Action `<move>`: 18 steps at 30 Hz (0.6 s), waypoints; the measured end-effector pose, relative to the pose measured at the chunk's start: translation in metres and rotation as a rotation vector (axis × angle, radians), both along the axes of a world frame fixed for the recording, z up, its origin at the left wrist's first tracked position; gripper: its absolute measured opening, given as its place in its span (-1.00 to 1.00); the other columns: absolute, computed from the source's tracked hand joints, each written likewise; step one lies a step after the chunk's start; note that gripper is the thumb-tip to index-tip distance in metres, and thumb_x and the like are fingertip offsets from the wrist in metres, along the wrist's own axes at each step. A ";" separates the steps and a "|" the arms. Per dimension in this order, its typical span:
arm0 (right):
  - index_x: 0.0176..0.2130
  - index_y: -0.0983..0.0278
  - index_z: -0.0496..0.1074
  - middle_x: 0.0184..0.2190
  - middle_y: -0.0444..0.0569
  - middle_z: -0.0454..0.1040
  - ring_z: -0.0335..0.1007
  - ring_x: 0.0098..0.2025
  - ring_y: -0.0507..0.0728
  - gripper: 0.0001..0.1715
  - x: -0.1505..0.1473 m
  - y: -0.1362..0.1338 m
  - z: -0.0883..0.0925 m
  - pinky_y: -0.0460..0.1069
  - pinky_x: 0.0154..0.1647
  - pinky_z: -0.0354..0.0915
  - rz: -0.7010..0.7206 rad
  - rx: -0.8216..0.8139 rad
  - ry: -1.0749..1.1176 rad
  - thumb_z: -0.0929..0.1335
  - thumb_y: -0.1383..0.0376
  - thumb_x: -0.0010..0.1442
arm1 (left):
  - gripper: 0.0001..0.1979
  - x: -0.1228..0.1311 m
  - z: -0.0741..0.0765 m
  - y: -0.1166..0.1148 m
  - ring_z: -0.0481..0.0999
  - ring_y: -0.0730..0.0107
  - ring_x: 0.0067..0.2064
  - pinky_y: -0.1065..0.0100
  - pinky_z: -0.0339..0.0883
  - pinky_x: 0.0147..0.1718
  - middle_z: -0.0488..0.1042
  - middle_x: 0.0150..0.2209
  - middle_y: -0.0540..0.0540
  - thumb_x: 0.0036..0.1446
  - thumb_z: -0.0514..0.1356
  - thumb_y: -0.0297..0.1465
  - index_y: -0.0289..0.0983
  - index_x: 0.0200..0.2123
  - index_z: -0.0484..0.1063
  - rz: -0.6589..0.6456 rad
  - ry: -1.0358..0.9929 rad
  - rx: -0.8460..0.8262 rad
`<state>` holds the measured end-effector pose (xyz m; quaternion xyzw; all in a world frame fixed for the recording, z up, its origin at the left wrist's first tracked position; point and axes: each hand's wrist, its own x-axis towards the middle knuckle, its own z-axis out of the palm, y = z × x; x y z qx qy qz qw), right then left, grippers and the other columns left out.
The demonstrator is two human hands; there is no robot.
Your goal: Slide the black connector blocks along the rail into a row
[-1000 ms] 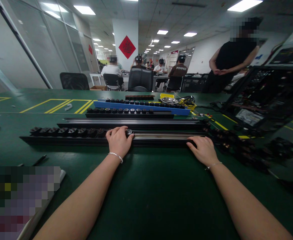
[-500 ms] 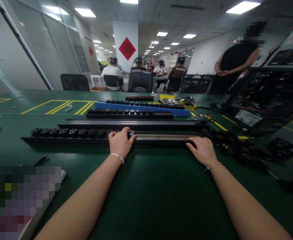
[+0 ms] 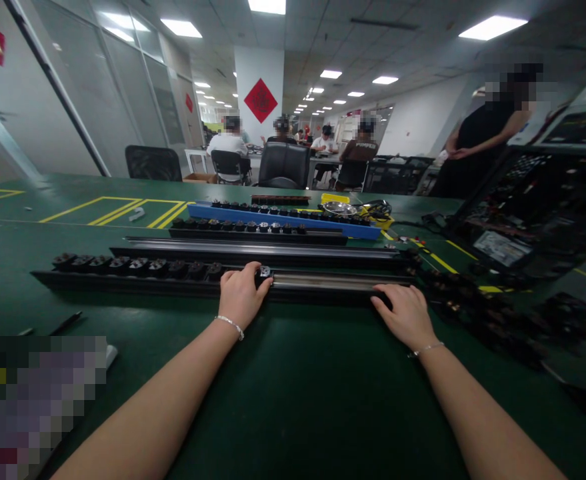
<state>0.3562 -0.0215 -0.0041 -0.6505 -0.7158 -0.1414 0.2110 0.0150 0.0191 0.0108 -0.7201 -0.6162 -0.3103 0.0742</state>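
Observation:
A long black rail lies across the green table, with several black socket modules seated in a row along its left part. My left hand is closed around one module near the rail's middle, thumb in front and fingers behind. Right of that module the metal channel is bare. Toward the rail's right end, my right hand grips the rail, thumb on the near side and fingers over the top.
Behind lie a second black rail, a shorter rail with modules and a blue rail. Dark loose parts are heaped at right beside an open black case. A person stands beyond.
The view has shifted slightly. Both hands keep their places on the rail, and the module by my left hand now stands a little apart from the row.

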 end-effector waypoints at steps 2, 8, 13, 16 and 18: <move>-0.13 0.21 0.40 -0.12 -0.01 0.47 0.29 -0.02 0.20 -0.58 -0.001 0.000 0.000 0.24 0.14 -0.06 -0.010 0.000 0.007 0.15 0.06 0.19 | -0.63 0.000 -0.002 0.001 0.48 0.19 -0.20 0.17 0.13 -0.04 0.53 -0.26 -0.12 0.14 0.08 -0.18 -0.26 -0.06 0.30 -0.018 -0.015 -0.007; -0.08 0.22 0.37 -0.06 0.01 0.43 0.23 0.06 0.22 -0.58 -0.010 -0.003 -0.002 0.30 0.17 -0.10 -0.036 -0.015 0.037 0.17 0.10 0.18 | -0.65 0.001 -0.003 -0.002 0.43 0.14 -0.13 0.17 0.18 -0.09 0.48 -0.20 -0.16 0.13 0.09 -0.20 -0.29 -0.08 0.31 -0.007 -0.003 -0.008; 0.03 0.24 0.31 0.03 0.03 0.36 0.14 0.15 0.22 -0.54 -0.036 -0.011 -0.002 0.31 0.18 -0.06 -0.018 -0.008 0.054 0.16 0.14 0.19 | -0.63 0.002 -0.005 -0.007 0.40 0.10 -0.11 0.11 0.13 -0.07 0.46 -0.20 -0.20 0.18 0.01 -0.14 -0.30 -0.15 0.34 0.061 0.091 0.014; 0.08 0.24 0.26 0.06 0.04 0.34 0.11 0.18 0.23 -0.49 -0.047 -0.015 -0.002 0.31 0.19 -0.05 0.023 -0.013 0.041 0.17 0.15 0.18 | -0.63 0.002 -0.006 -0.008 0.39 0.11 -0.11 0.12 0.10 -0.06 0.47 -0.20 -0.19 0.19 -0.01 -0.14 -0.31 -0.16 0.34 0.045 0.103 0.011; 0.09 0.24 0.25 0.06 0.05 0.34 0.11 0.18 0.23 -0.49 -0.049 -0.016 -0.003 0.31 0.19 -0.05 0.035 -0.007 0.030 0.17 0.16 0.18 | -0.64 0.001 -0.006 -0.009 0.39 0.14 -0.11 0.12 0.09 -0.04 0.47 -0.19 -0.19 0.20 -0.02 -0.15 -0.31 -0.15 0.34 0.028 0.099 0.010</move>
